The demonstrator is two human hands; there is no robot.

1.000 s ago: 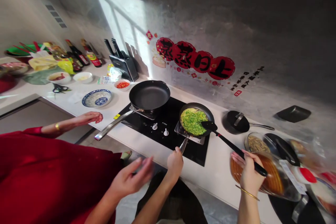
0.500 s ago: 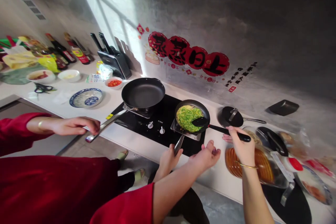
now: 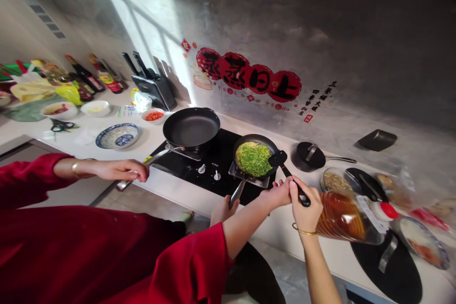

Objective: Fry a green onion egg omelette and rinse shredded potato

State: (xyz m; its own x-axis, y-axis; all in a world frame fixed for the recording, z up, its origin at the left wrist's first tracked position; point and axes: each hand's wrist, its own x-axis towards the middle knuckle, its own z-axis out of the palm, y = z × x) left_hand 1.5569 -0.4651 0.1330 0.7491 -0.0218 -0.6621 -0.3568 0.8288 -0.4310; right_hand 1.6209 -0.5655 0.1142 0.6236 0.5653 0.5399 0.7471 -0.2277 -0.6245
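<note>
My left hand [image 3: 123, 170] lies palm down over the metal handle [image 3: 124, 184] of a large black frying pan [image 3: 192, 126], its fingers loosely stretched and not visibly wrapped around it. My right hand [image 3: 280, 193] reaches across to a black spatula [image 3: 278, 157], fingers partly extended beside its shaft. A co-worker's right hand [image 3: 307, 204] with a gold bangle grips the spatula handle and meets my fingertips. The co-worker's left hand [image 3: 221, 210] holds the handle of a small frying pan [image 3: 239, 140]. Chopped green food with yellow [image 3: 253, 159] fills that pan.
Both pans stand on a black cooktop [image 3: 178, 171]. To the left are a patterned plate [image 3: 117, 136], a bowl of chopped red pieces [image 3: 154, 116], scissors [image 3: 62, 125] and a knife block [image 3: 156, 92]. On the right lie an oil bottle [image 3: 342, 218], lids and a small lidded pot [image 3: 308, 156].
The co-worker's hand has brought the spatula left, lifting its head off the food to the pan's right edge. My right hand now meets it. My left hand has shifted right over the handle.
</note>
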